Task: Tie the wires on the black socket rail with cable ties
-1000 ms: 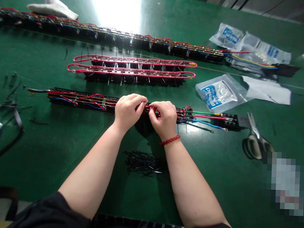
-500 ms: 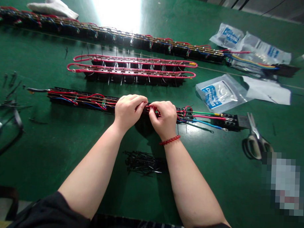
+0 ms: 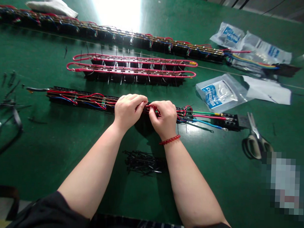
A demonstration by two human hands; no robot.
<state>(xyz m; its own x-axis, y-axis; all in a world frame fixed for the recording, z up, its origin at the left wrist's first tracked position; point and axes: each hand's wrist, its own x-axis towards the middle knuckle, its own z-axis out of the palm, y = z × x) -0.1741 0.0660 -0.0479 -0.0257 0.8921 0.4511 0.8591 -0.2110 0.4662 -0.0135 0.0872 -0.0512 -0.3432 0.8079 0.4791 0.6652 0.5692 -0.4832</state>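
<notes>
A long black strip (image 3: 87, 99) with red, blue and yellowish wires lies across the green table before me. Over its middle, my left hand (image 3: 129, 108) is closed, thumb and finger pinched together. Just to its right, my right hand (image 3: 164, 114) is closed in a similar pinch. A short piece of red wire (image 3: 147, 106) shows between the fingertips of both hands, which seem to grip it; the fingers hide part of it. From the strip's right end run green, red and blue leads (image 3: 208, 124). Nearer me lies a pile of black cable ties (image 3: 142, 163).
Beyond are two black pieces with red cable loops (image 3: 133, 72) and a longer wired strip (image 3: 115, 34). Scissors (image 3: 255, 141) lie at the right, below a plastic bag (image 3: 220, 91) and white paper (image 3: 267, 89). A white glove (image 3: 52, 5) is at the far left.
Both hands keep almost the same pinched position over the strip. Nothing else has visibly moved, apart from a very slight shift of the view.
</notes>
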